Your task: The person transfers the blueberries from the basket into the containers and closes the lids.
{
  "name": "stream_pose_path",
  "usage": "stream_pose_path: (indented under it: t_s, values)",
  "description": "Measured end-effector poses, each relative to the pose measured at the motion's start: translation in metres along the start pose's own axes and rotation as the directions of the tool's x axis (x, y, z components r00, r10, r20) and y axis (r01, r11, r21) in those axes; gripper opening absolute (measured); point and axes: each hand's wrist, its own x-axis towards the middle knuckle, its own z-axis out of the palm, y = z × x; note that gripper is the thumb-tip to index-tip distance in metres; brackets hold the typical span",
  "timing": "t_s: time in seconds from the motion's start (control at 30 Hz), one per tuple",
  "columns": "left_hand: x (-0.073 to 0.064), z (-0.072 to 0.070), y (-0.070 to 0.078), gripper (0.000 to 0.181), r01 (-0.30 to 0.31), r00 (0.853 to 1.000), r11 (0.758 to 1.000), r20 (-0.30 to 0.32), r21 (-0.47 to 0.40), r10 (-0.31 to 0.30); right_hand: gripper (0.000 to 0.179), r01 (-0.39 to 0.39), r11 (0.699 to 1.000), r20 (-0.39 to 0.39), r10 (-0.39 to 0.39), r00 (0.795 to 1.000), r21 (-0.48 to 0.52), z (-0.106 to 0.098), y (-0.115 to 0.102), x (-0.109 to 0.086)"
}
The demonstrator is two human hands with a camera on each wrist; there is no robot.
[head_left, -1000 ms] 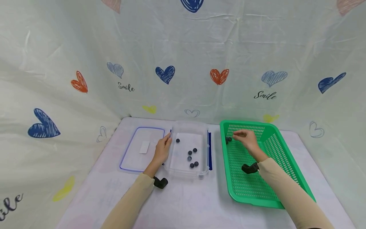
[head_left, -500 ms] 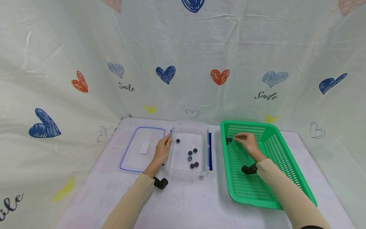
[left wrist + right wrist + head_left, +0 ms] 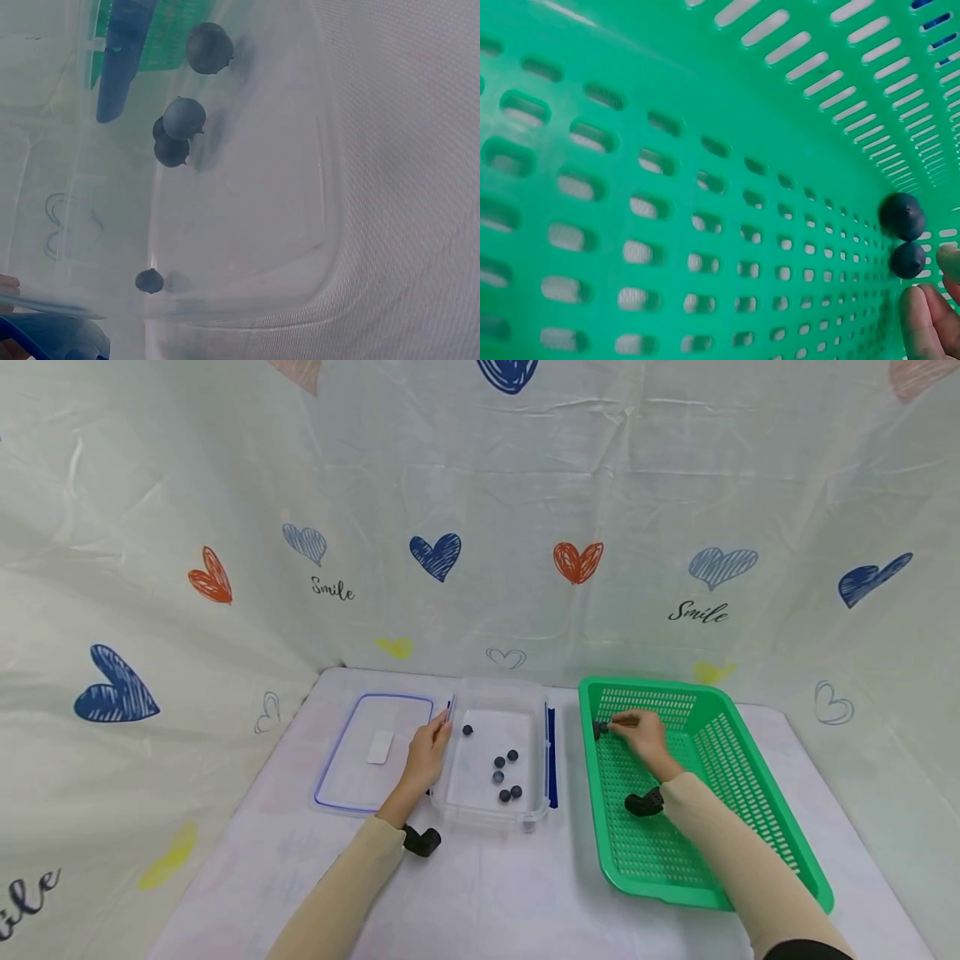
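My left hand [image 3: 426, 753] grips the left side wall of a clear plastic container [image 3: 480, 815], by its blue clip. Several blueberries [image 3: 499, 762] lie loose inside, and the left wrist view shows one blueberry [image 3: 149, 280] apart from the others. Inside the green basket [image 3: 600, 852], my right hand [image 3: 642, 737] reaches down to the far left corner. Two dark blueberries [image 3: 904, 216] sit there against the wall. In the right wrist view, the thumb and fingertips [image 3: 921, 322] are spread slightly, right at the nearer blueberry [image 3: 908, 260].
A clear lid with a blue rim [image 3: 352, 727] lies flat left of the container. On the container's right side a blue clip [image 3: 552, 758] hangs outward. A heart-printed curtain [image 3: 502, 610] stands behind the table [image 3: 480, 893].
My right hand has moved slightly left and down, bringing its fingertips to the blueberries in the basket corner. The left hand keeps its grip on the container.
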Motion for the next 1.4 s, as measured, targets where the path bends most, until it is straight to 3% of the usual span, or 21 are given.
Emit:
stream_pose_path:
  t_s: [0.4, 0.87, 1.4]
  values:
    - [0.0, 0.0, -0.001, 0.045, -0.024, 1.0, 1.0, -0.003, 0.015, 0.024, 0.026, -0.024, 0.999, -0.031, 0.023, 0.999, -0.033, 0.008, 0.001, 0.003]
    - [-0.001, 0.0, -0.001, 0.046, -0.009, 1.0, 1.0, 0.008, -0.006, 0.01, 0.025, -0.025, 0.999, -0.065, 0.023, 0.998, -0.025, 0.015, 0.005, 0.007]
    - [0.0, 0.0, 0.0, 0.046, -0.015, 1.0, 1.0, 0.01, 0.002, 0.015, 0.024, -0.032, 0.999, -0.076, 0.029, 0.997, -0.041, 0.013, 0.001, 0.008]
